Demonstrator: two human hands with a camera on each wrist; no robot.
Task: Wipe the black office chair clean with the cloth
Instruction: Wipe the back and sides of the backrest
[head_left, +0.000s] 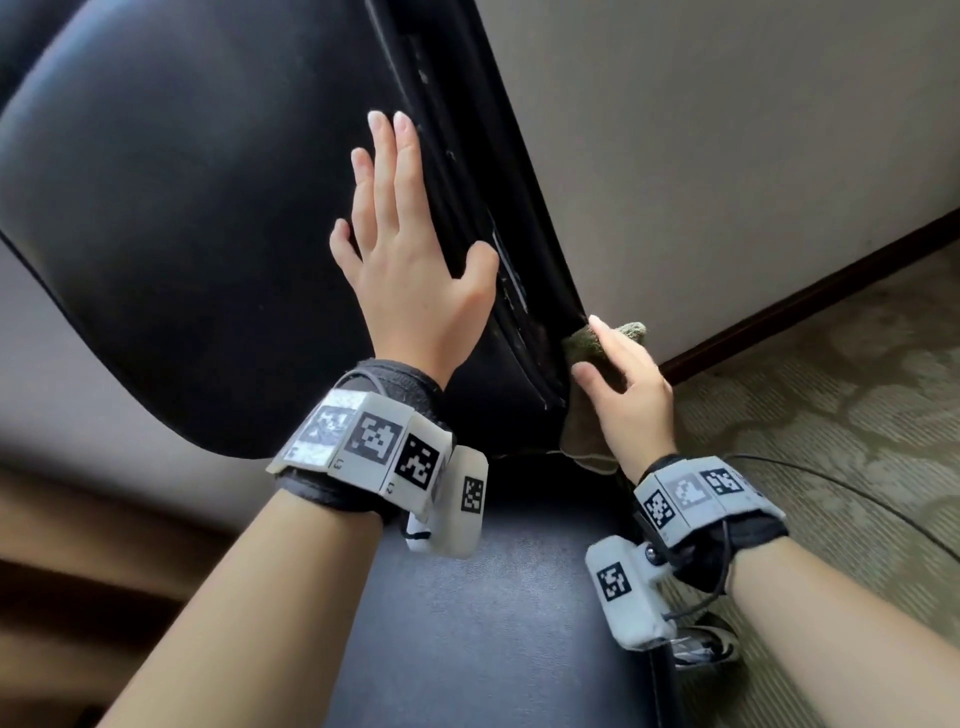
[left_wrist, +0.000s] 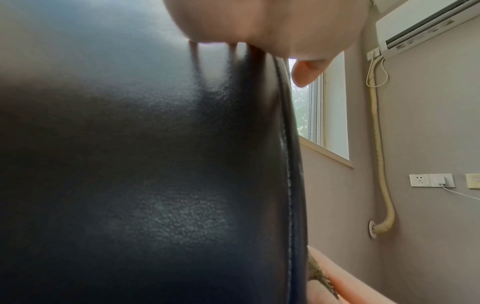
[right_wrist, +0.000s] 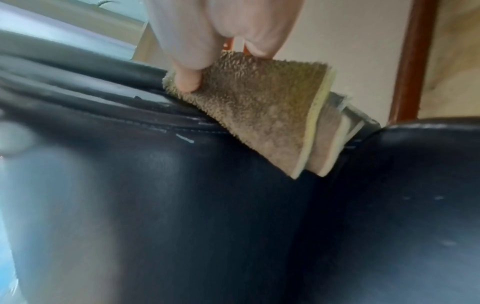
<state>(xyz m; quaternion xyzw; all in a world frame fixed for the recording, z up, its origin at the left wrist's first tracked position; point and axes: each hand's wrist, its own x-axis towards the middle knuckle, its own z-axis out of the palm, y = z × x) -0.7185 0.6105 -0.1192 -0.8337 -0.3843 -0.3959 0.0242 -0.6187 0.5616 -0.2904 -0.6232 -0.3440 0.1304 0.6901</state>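
The black office chair's padded backrest (head_left: 197, 218) fills the upper left of the head view, and its seat (head_left: 467, 623) lies below. My left hand (head_left: 410, 228) lies flat against the backrest near its right edge, fingers straight. In the left wrist view the leather (left_wrist: 145, 164) fills the picture under that palm (left_wrist: 259, 24). My right hand (head_left: 618, 374) grips a folded olive-brown cloth (head_left: 587, 348) and presses it on the backrest's lower right edge. The right wrist view shows the thumb and fingers pinching the cloth (right_wrist: 259, 111) against the seamed edge of the chair (right_wrist: 155, 205).
A beige wall (head_left: 727, 130) with a dark wooden skirting board (head_left: 810, 296) stands just right of the chair. Patterned carpet (head_left: 841, 415) covers the floor. A thin cable (head_left: 852, 493) trails from my right wrist. The left wrist view shows a window (left_wrist: 319, 107), an air conditioner (left_wrist: 426, 24) and wall sockets (left_wrist: 431, 180).
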